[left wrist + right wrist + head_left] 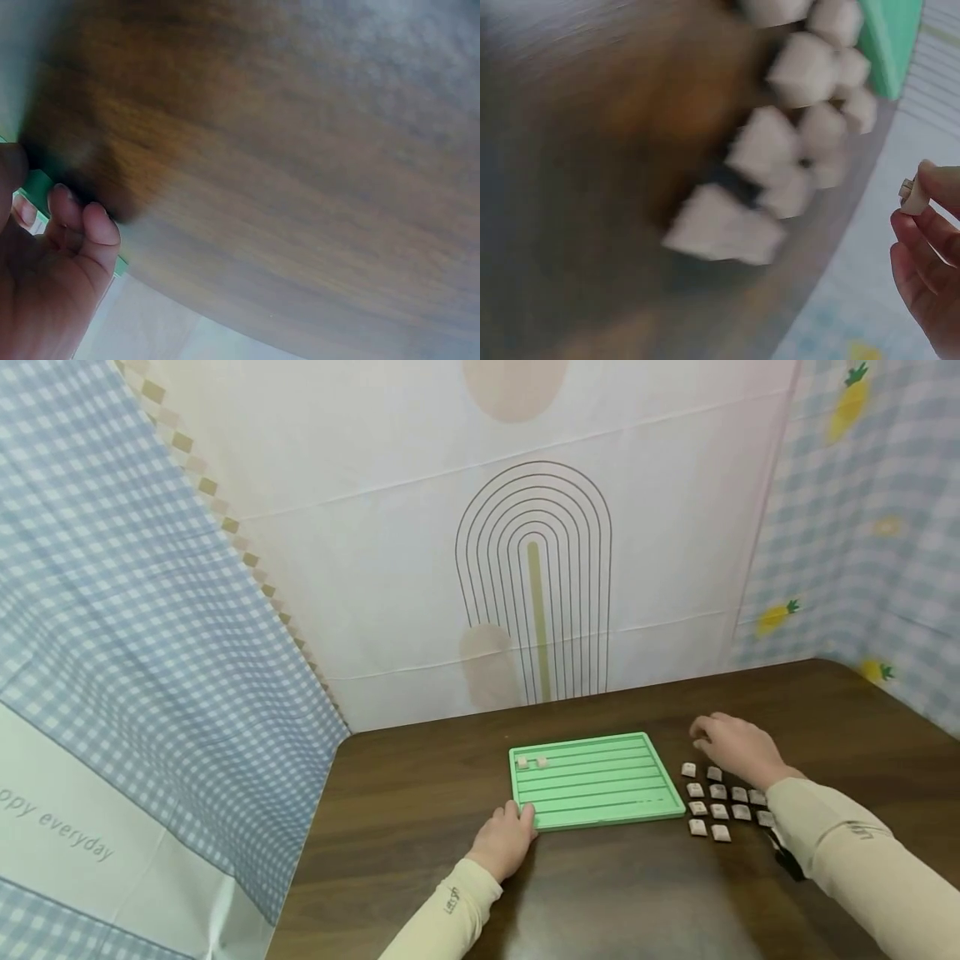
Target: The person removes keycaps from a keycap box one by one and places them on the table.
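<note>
Between the thumb and fingertips of my right hand is a small pale keycap, its stem showing in the right wrist view. That hand hovers over the far side of a group of white keycaps laid in rough rows on the table. My left hand grips the near left corner of a shallow green tray, thumb and fingers on either side of its edge. Ridges run across the tray. Two keycaps sit at the left of its top row.
The dark wooden table carries everything, with its rounded far right corner beyond the right hand. A small black object lies partly under the right forearm. Printed cloth hangs behind the table, and checked curtains hang at the sides.
</note>
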`<state>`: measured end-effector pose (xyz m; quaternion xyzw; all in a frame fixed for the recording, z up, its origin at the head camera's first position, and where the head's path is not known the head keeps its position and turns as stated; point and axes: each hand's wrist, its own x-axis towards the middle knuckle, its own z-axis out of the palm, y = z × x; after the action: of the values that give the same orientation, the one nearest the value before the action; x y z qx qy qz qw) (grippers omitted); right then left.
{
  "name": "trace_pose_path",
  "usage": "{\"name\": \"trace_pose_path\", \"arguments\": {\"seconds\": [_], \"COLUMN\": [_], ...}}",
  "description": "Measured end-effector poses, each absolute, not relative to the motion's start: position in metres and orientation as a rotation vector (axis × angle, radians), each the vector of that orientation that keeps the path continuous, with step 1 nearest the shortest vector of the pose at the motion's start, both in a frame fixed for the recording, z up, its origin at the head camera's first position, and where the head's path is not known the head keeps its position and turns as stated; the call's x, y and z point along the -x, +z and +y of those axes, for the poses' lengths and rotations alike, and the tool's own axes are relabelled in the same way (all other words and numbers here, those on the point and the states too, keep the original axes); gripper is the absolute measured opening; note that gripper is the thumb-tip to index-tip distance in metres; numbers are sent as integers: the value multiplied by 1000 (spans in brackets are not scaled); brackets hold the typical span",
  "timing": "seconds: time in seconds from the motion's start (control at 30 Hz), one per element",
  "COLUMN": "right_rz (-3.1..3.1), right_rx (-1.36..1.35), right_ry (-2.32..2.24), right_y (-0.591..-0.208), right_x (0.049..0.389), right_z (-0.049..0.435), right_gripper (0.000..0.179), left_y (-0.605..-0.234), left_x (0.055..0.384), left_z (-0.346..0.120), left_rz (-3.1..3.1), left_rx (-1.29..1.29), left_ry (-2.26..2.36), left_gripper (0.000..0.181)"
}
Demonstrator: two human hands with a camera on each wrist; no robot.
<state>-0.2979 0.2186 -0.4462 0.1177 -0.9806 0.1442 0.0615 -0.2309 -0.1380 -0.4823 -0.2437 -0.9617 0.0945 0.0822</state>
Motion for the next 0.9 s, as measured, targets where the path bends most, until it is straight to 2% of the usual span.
{"name": "trace_pose_path", "arguments": {"seconds": [0.3,0.9], "right_rz": [-3028,-3031], "right_rx": [-346,-315], "right_ry": [502,552], "right_y": [-477,-483], "right_x": [294,299], "right_z": [231,229], "right_gripper": [13,17], "left_y": [-481,-478], "left_x": [230,229], "left_z": [-139,-139], "left_rz": [-2878,-2931], "left_rx": [743,741], "left_ry": [264,176], "left_gripper": [24,23]}}
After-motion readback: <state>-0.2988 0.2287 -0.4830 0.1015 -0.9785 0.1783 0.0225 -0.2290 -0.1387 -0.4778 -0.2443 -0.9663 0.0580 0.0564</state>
